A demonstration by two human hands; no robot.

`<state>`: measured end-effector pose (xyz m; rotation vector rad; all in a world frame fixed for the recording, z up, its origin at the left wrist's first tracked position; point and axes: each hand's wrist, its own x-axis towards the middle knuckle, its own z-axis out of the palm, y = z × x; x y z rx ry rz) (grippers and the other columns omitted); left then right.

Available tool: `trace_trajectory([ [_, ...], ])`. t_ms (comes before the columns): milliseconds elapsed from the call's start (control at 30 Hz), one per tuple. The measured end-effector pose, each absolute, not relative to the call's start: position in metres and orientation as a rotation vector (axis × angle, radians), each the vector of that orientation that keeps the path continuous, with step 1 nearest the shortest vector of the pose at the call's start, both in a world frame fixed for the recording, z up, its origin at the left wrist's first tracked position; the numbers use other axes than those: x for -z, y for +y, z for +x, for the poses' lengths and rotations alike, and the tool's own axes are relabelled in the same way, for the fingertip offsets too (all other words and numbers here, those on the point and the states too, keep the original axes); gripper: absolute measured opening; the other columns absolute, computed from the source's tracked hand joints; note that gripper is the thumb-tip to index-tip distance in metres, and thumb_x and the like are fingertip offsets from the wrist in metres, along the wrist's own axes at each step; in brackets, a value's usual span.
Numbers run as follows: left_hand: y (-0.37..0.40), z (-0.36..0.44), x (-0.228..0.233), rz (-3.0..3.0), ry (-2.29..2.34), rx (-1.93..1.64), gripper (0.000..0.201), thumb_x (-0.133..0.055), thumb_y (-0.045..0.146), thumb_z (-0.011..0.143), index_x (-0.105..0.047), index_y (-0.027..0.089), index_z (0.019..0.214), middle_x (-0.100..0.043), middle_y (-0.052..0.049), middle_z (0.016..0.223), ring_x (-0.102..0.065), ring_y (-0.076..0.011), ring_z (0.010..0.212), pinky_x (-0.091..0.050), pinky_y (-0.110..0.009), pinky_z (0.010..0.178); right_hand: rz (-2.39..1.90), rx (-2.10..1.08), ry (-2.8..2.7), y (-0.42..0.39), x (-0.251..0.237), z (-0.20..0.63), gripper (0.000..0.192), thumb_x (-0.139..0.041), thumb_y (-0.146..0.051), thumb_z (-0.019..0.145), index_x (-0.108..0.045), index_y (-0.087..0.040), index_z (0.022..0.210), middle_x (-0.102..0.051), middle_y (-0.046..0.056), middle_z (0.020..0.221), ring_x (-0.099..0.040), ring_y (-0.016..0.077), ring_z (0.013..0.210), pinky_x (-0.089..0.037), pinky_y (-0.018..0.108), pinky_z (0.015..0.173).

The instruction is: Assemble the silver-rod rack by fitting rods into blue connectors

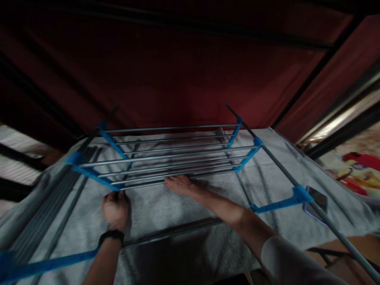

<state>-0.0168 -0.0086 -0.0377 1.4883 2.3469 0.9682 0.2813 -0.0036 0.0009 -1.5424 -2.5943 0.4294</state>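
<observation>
You are looking down into a dim, red-walled fabric enclosure at a metal rack (175, 156) of grey rods held by blue plastic connectors, standing on a pale grey fleecy cloth (190, 206).

Your left hand (115, 209), a dark band at the wrist, is clenched into a fist at the near left corner of the rack, closed around the end of the nearest rod where it meets a blue connector (114, 186). Your right hand (179, 184) lies flat and released, palm down on the cloth, fingers reaching under the middle of the rack's near edge and touching the front rod.

The rack's top tier looks put together: about eight rods run side to side between the two blue side rails. A long grey upright (285, 172) slants along the right side and carries another blue bracket (299, 196) with nothing yet spanning from it, so a lower tier seems unfinished. A bundle of loose rods (50, 209) lies along the cloth's left edge, apparently still to be fitted. A phone (316, 202) rests by the right edge, just beside the lower bracket. Blur hides the finer joints.
</observation>
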Motion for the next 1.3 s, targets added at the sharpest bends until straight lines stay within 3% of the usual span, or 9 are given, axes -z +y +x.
trace_trajectory([
  [233, -0.015, -0.004, 0.027, 1.404, 2.273, -1.073, 0.021, -0.054, 0.031, 0.096, -0.071, 0.018, 0.099, -0.07, -0.015, 0.111, -0.066, -0.0308, 0.107, -0.054, -0.046, 0.105, -1.633, -0.365, -2.623, -0.011, -0.005, 0.279, 0.037, -0.039, -0.039, 0.118, -0.067, -0.029, 0.139, -0.078, 0.01, 0.134, -0.075, 0.026, 0.118, -0.059, 0.04, 0.098],
  [667, -0.018, -0.005, 0.029, 1.429, 2.267, -1.038, 0.028, -0.049, 0.028, 0.103, -0.074, 0.016, 0.109, -0.071, -0.019, 0.12, -0.069, -0.0313, 0.111, -0.054, -0.044, 0.104, -1.666, -0.288, -2.625, -0.014, -0.004, 0.276, 0.037, -0.037, -0.035, 0.117, -0.071, -0.028, 0.131, -0.08, 0.008, 0.13, -0.076, 0.0254, 0.12, -0.059, 0.036, 0.094],
  [933, -0.016, -0.003, 0.023, 1.463, 2.291, -1.0, 0.027, -0.047, 0.025, 0.102, -0.072, 0.014, 0.103, -0.071, -0.02, 0.111, -0.068, -0.0303, 0.106, -0.053, -0.041, 0.102, -1.612, -0.28, -2.581, -0.014, 0.0, 0.275, 0.036, -0.041, -0.034, 0.117, -0.071, -0.025, 0.135, -0.078, 0.009, 0.133, -0.071, 0.025, 0.124, -0.055, 0.039, 0.105],
  [1100, -0.019, -0.003, 0.014, 1.516, 2.253, -0.995, 0.024, -0.046, 0.026, 0.1, -0.068, 0.017, 0.097, -0.066, -0.014, 0.099, -0.065, -0.031, 0.105, -0.053, -0.043, 0.102, -1.52, -0.215, -2.433, -0.042, 0.0, 0.284, 0.044, -0.053, -0.023, 0.111, -0.061, -0.023, 0.154, -0.065, 0.013, 0.155, -0.059, 0.0278, 0.141, -0.046, 0.047, 0.121],
  [1300, -0.005, -0.018, 0.027, 1.628, 2.291, -0.901, 0.026, -0.047, 0.033, 0.097, -0.068, 0.018, 0.095, -0.06, -0.01, 0.083, -0.061, -0.0334, 0.103, -0.053, -0.044, 0.095, -1.713, -0.194, -2.121, -0.113, 0.017, 0.324, 0.041, -0.062, -0.021, 0.104, -0.068, -0.022, 0.145, -0.056, 0.013, 0.161, -0.051, 0.0304, 0.146, -0.045, 0.051, 0.124],
])
